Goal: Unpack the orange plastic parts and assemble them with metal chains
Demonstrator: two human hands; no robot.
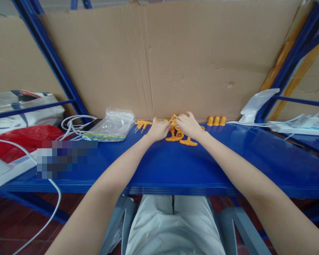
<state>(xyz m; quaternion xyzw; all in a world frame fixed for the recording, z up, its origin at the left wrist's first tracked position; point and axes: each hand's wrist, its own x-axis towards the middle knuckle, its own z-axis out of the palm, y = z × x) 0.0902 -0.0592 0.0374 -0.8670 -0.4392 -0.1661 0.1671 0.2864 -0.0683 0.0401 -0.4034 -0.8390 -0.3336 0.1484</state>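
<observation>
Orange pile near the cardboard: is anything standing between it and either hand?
Nothing visible: the left hand is at the orange pile, the right hand over its far side. Clear plastic bags lie farther left, out of the way.

Lighting: moderate, soft, diffuse. Cardboard panel (202, 53), far: evenly lit, matte. Blue tabletop (170, 166): glossy, pale sheen toward right. Clear plastic bags (117, 122), left: small glints. Floor (21, 219), near: dim, shadowed beneath tabletop. Focus: slightly soft; fine detail weak on yellow pieces (188, 142). Left: pixelated block (66, 157). Edges: wide-angle stretching, blue posts (53, 60) slanting outward.
</observation>
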